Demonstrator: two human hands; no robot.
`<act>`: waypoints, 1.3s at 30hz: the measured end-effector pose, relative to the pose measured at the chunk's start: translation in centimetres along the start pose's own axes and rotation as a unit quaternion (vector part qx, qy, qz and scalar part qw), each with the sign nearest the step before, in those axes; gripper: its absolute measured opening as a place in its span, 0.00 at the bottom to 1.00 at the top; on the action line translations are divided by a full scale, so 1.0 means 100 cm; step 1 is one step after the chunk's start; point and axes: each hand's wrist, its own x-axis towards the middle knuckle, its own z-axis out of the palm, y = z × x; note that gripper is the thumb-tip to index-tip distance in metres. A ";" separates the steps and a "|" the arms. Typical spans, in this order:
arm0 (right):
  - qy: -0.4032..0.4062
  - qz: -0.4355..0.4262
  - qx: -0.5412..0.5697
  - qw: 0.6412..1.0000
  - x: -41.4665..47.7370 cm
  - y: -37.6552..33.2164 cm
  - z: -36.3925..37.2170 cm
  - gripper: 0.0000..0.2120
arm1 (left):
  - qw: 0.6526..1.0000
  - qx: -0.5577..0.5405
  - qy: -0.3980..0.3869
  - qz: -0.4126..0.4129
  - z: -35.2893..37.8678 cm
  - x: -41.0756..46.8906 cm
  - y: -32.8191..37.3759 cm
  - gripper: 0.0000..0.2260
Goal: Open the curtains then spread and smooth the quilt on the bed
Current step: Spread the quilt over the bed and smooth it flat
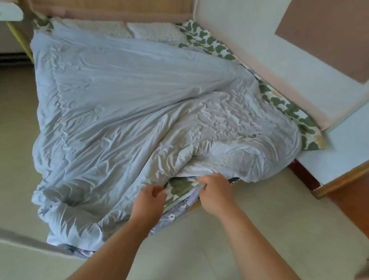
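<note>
Pinches the bunched near edge of the quilt (120, 90) in left hand (149, 199) and right hand (215, 196), and risks dragging its overhanging corner onto the floor (225, 238) by tugging unevenly.

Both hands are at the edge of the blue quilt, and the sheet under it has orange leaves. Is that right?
Not quite. The head view shows that the sheet has green leaves, not orange. The rest holds: the left hand and right hand are at the edge of the blue quilt.
</note>
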 end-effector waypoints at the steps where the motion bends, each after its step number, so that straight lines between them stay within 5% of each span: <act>1: -0.021 -0.010 -0.005 1.000 0.008 0.002 0.008 0.20 | 1.000 -0.001 0.012 -0.015 0.001 0.003 -0.008 0.15; 6: -0.072 -0.054 -0.023 0.996 0.047 0.009 0.041 0.14 | 0.997 0.012 0.052 -0.064 -0.004 0.026 -0.035 0.14; 12: -0.128 -0.059 -0.072 0.987 0.090 0.024 0.078 0.18 | 0.989 0.052 0.050 -0.130 0.014 0.068 -0.074 0.07; 24: -0.232 -0.163 -0.194 0.939 0.160 0.081 0.189 0.22 | 0.957 0.209 -0.004 -0.204 0.089 0.134 -0.178 0.17; 32: -0.207 -0.295 -0.340 0.869 0.215 0.122 0.256 0.44 | 0.862 0.475 0.081 -0.159 0.110 0.181 -0.256 0.26; 36: -0.185 -0.315 -0.375 0.852 0.241 0.137 0.279 0.42 | 0.806 0.556 0.080 -0.189 0.114 0.191 -0.286 0.18; 39: -0.161 -0.337 -0.357 0.856 0.243 0.149 0.295 0.25 | 0.810 0.556 0.066 -0.174 0.121 0.186 -0.300 0.13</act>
